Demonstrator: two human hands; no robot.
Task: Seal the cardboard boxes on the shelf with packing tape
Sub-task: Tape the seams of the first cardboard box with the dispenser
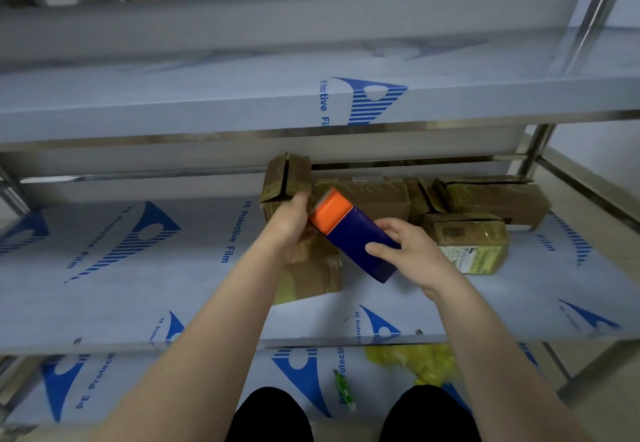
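Black-trousered knees (270, 414) sit at the bottom edge, above a lower tier that carries a green pen-like tool (343, 389) and crumpled yellow plastic (415, 362). Both bare forearms reach up to the middle film-covered metal shelf (138, 268).

The right hand (412, 251) grips a long blue carton with an orange end (353, 233), thumb laid across its top face and fingers curled round the far edge. The carton is held tilted just above the shelf, orange end toward the back. The left hand (289, 220) meets that orange end beside an upright brown cardboard box with open flaps (284, 178). Its fingers are curled away from view, so I cannot tell whether they pinch the carton or rest on the brown box. More brown cardboard boxes (485, 199) lie to the right, well wrapped in yellowish tape. No tape roll shows.

The carton looks light and stiff, with smooth printed faces that are probably a little slippery. It is best held across its narrow sides near the middle, keeping the end flaps free for taping. Squeezing the flat faces could dent it.
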